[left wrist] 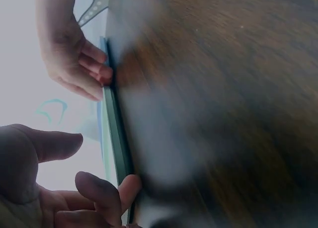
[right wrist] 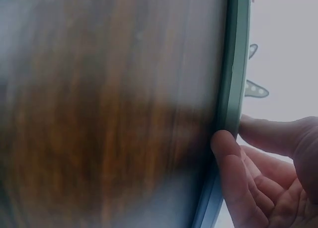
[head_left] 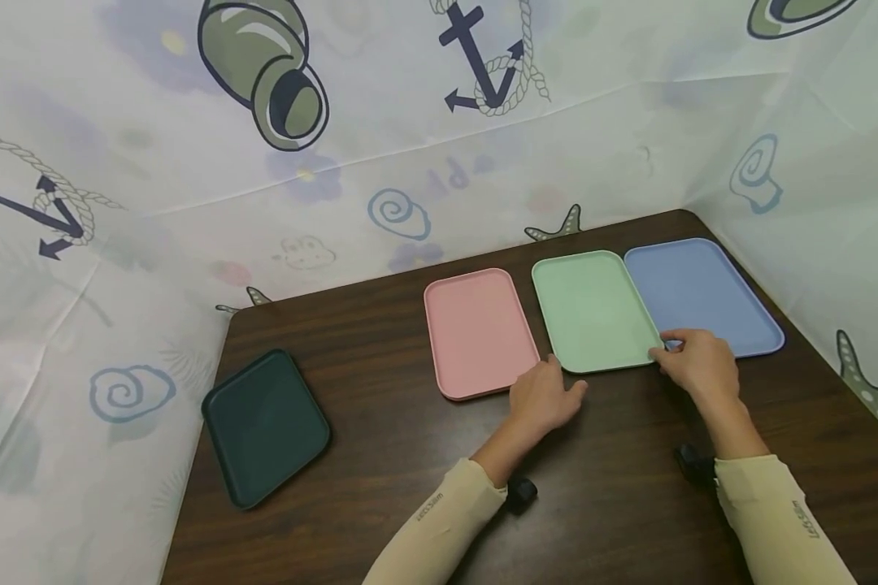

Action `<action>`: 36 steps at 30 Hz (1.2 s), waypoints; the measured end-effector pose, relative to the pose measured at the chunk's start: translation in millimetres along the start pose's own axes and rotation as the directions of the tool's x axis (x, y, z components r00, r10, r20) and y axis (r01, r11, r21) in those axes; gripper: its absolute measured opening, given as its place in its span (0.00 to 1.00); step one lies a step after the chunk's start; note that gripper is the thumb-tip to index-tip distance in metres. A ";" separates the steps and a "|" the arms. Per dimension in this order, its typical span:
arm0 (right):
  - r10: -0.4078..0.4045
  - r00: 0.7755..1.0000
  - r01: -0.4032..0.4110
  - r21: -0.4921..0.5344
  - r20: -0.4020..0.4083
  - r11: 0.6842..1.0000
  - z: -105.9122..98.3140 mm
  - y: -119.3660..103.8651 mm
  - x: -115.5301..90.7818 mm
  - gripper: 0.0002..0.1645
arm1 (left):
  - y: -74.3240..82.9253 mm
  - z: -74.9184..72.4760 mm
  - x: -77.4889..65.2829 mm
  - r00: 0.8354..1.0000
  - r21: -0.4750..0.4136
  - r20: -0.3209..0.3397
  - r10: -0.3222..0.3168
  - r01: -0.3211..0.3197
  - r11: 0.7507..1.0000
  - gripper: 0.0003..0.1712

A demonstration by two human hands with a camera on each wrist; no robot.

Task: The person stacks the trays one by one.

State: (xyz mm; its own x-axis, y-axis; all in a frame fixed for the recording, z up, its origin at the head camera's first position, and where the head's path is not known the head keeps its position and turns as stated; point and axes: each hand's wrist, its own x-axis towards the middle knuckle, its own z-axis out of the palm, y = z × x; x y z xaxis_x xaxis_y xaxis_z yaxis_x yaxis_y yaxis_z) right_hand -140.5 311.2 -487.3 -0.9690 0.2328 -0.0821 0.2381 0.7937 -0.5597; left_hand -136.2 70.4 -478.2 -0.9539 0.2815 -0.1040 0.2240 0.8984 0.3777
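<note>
My right hand [head_left: 702, 366] pinches the near right corner of the light green tray [head_left: 596, 313], where it meets the blue tray [head_left: 710, 296]. In the right wrist view, the thumb and a finger [right wrist: 228, 158] lie on opposite sides of the green rim [right wrist: 233, 74]. At the near right corner of the pink tray [head_left: 479, 333] is my left hand [head_left: 545, 396], its thumb spread away toward the green tray. The left wrist view shows that thumb [left wrist: 57, 143] apart from the other fingers, with a fingertip at a tray edge.
A dark green tray [head_left: 267, 431] lies turned at an angle on the left of the brown wooden table [head_left: 380, 471]. Patterned cloth [head_left: 402, 122] hangs around the table's far and side edges. Each wrist carries a small black camera [head_left: 521, 494].
</note>
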 end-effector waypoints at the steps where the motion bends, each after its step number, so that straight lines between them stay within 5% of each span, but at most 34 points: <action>1: 0.001 1.000 -0.001 0.000 0.006 1.000 0.0 0.0 0.2 0.30 | 1.4 0.6 0.9 1.000 0.015 -0.004 -0.002 0.002 1.000 0.36; 17: 0.005 1.000 -0.005 0.000 0.024 1.000 0.9 1.5 1.3 0.27 | 12.5 8.8 13.7 0.995 0.062 -0.061 -0.082 0.086 0.994 0.40; 26: 0.021 0.988 -0.017 -0.032 0.151 0.999 -4.7 -0.1 3.3 0.40 | 16.4 10.9 19.8 0.991 0.149 -0.071 -0.112 0.122 0.981 0.42; 36: 0.032 0.961 -0.048 0.052 0.274 0.997 -6.0 -0.9 8.7 0.39 | 16.2 15.9 24.7 0.989 0.190 -0.098 -0.110 0.128 0.974 0.42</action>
State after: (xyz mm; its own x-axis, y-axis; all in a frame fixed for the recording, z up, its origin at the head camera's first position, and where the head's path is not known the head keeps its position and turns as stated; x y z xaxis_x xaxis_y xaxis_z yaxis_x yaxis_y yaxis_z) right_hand -148.7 315.9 -482.6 -0.9415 0.0953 -0.3232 0.2811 0.7510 -0.5975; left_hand -153.0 97.2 -489.2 -0.9878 0.1460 -0.0540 0.1342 0.9745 0.1799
